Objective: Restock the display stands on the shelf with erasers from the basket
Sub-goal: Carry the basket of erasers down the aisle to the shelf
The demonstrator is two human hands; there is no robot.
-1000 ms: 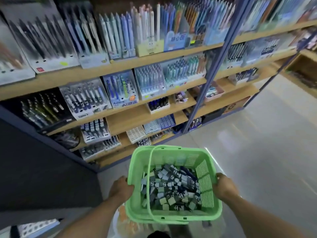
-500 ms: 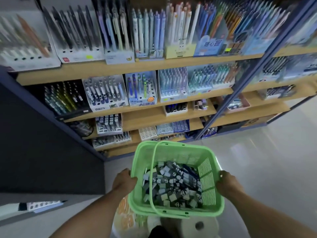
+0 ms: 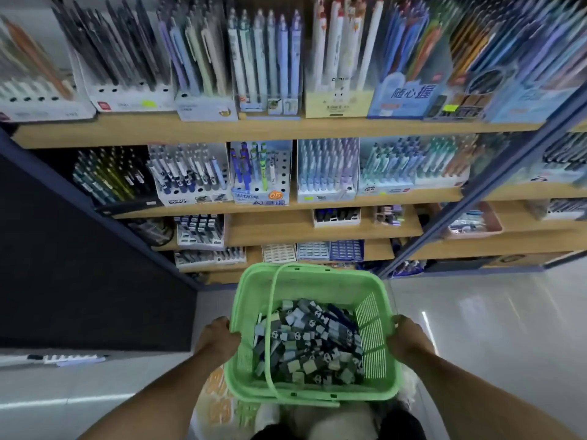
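A green plastic basket [image 3: 374, 331] hangs in front of me, its handle folded across the top. It holds a heap of small grey, dark blue and white erasers [image 3: 308, 344]. My left hand [image 3: 216, 341] grips the basket's left rim and my right hand [image 3: 409, 339] grips its right rim. Ahead is a wooden shelf unit. On its lower boards stand white display stands [image 3: 199, 232] with dark erasers, and a second long stand [image 3: 209, 257] sits below it.
Upper shelves [image 3: 286, 130] carry racks of pens and pencils. Small white and blue trays [image 3: 313, 250] sit low behind the basket. A blue upright post [image 3: 476, 185] slants at the right. A dark panel closes the left side. Pale glossy floor lies to the right.
The view has swung left and closer to the shelves. The basket stays held in both hands and has drifted slightly lower in the picture.
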